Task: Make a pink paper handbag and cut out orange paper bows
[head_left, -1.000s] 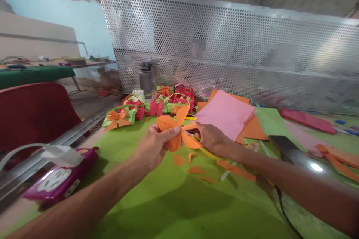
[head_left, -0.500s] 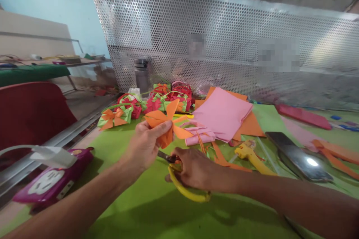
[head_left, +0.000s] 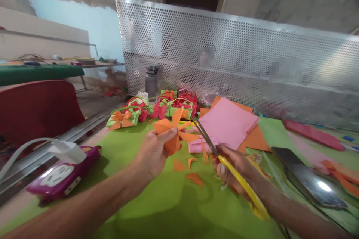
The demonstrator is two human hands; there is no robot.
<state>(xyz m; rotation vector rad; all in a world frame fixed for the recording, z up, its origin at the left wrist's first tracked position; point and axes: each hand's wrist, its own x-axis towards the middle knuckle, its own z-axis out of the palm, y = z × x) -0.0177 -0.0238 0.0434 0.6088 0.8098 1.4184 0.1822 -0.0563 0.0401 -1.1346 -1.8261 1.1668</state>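
Between thumb and fingers, my left hand [head_left: 155, 151] pinches an orange paper flower [head_left: 171, 134] with pointed petals, raised over the green table surface [head_left: 131, 209]. My right hand [head_left: 238, 168] grips yellow-handled scissors [head_left: 209, 142], their blades pointing up and away, just right of the flower and not touching it as far as I can see. Several orange paper scraps [head_left: 194, 178] lie on the green surface below. Behind the flower sit small green and red paper baskets [head_left: 122, 118] with bows and handles.
Pink sheets [head_left: 227, 119] lie over orange ones at the back right. A phone [head_left: 307, 177] with its light on rests at right. At left are a purple power strip [head_left: 63, 173] with a white charger and a red chair [head_left: 39, 112]. A bottle [head_left: 151, 82] stands before the perforated metal screen [head_left: 238, 41].
The scissors have swung from low beside my left hand to upright at the right, held by my right hand. Orange scraps now show on the table. The view has shifted slightly.
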